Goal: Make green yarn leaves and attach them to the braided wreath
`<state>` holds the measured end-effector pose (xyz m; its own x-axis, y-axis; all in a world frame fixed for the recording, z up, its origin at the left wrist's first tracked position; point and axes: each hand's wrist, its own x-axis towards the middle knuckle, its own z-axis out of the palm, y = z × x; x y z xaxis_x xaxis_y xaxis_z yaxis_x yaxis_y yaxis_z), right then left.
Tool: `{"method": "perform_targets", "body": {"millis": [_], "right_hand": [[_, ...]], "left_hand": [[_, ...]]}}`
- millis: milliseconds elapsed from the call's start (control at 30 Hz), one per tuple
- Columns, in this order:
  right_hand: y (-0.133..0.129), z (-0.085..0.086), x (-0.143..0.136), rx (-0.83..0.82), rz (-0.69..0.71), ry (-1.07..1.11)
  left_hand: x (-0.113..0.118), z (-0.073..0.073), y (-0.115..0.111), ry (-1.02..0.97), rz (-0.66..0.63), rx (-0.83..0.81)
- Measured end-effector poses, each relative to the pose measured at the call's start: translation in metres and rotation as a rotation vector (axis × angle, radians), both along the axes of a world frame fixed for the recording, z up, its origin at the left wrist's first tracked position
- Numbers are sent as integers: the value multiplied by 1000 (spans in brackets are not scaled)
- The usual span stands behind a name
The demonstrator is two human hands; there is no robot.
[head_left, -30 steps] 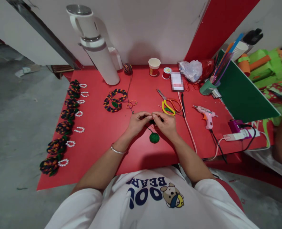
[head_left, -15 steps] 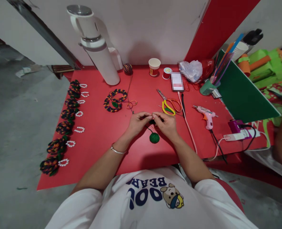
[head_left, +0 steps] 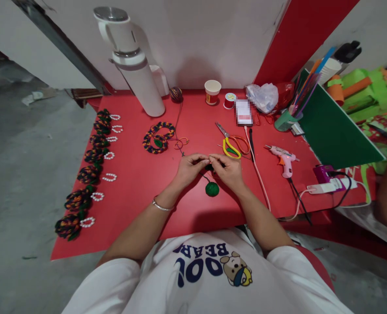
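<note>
My left hand (head_left: 191, 169) and my right hand (head_left: 228, 170) meet at the fingertips above the table, both pinched together. Between and below the fingers shows a small piece of dark green yarn work (head_left: 209, 167), mostly hidden by them. Close under it lies a green yarn ball (head_left: 212, 189), with a dark strand running up toward my hands. Left of my hands rests a multicoloured braided yarn loop (head_left: 158, 138) with a green leaf shape in it. Scissors (head_left: 230, 143) with yellow and orange handles lie just beyond my right hand.
Along the left edge of the red table (head_left: 128, 200) runs a row of braided yarn pieces (head_left: 88, 175) with white bead loops. A tall white flask (head_left: 137, 78), paper cup (head_left: 212, 92) and phone (head_left: 243, 112) stand behind. A pink glue gun (head_left: 286, 161) and power strip (head_left: 324, 187) lie right.
</note>
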<state>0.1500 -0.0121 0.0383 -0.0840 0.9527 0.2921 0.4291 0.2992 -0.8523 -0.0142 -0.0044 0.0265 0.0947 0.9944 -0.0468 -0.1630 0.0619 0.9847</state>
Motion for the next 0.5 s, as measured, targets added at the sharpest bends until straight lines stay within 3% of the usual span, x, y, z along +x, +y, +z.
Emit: {"method": "perform_targets", "body": {"millis": [500], "right_hand": [[1,0,2,11,35,58]], "left_hand": [[-1,-3,1,11,0,10]]}}
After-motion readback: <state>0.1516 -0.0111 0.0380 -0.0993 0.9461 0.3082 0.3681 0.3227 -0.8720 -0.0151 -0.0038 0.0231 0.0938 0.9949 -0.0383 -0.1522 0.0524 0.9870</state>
